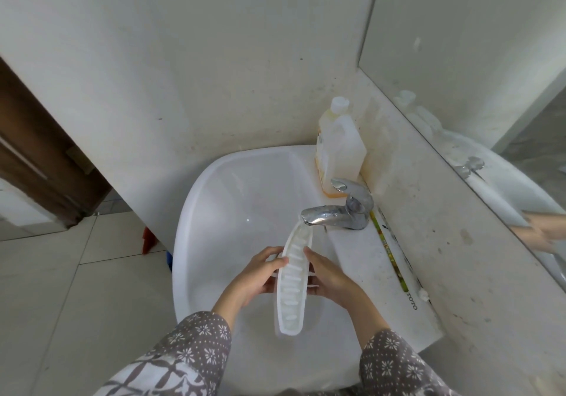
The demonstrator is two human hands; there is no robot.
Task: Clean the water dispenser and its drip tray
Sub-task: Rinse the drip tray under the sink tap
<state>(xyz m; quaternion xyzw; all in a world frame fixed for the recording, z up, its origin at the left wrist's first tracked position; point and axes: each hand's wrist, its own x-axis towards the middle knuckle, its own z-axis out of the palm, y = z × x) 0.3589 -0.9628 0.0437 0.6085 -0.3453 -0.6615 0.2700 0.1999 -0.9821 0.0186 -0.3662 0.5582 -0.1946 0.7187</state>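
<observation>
Both hands' fingers [277, 262] pinch the drip tray [293, 282] between them.

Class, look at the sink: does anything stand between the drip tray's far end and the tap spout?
Nothing visible does. Both hands, left hand and right hand, hold the drip tray with its far end right under the tap spout.

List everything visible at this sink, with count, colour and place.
drip tray: one, white, slotted, held over the basin, far end under the spout
sink: one, white, centre
tap: one, chrome, on the sink's right ledge
bottle: one, pale with yellowish liquid, behind the tap
mirror: one, on the right wall
door: one, brown, far left
left hand: grips the tray's left edge
right hand: grips the tray's right edge
</observation>
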